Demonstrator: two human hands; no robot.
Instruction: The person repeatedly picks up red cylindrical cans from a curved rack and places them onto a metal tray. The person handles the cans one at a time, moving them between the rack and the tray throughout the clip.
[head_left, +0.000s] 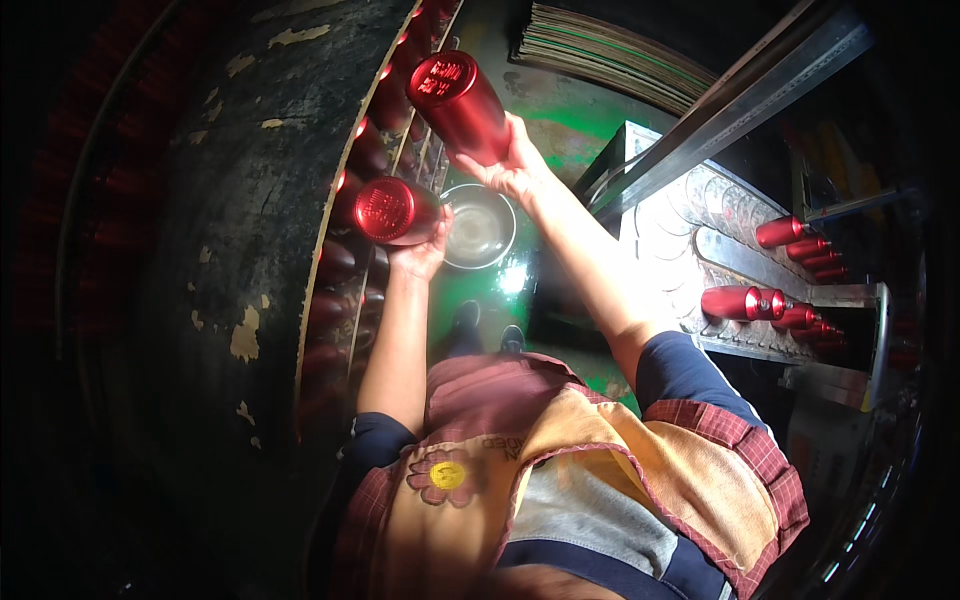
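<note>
My left hand (pixel 425 256) is closed around a shiny red metal bottle (pixel 396 212), its round embossed base turned up toward me. Higher and a little to the right, my right hand (pixel 508 165) grips a second red metal bottle (pixel 462 108), tilted with its base up and to the left. Both bottles are beside a rack (pixel 404 150) at the left, where several similar red bottles (pixel 336 262) stand in shadow. The fingers behind each held bottle are partly hidden.
A dark board with peeling paint (pixel 225 230) borders the rack. Below my hands a round metal bowl (pixel 478 228) rests on the green floor. At the right stands a brightly lit frame (pixel 700 215) with several red bottles (pixel 735 303); a metal beam (pixel 735 105) slants above it. Flat sheets (pixel 610 55) are stacked behind.
</note>
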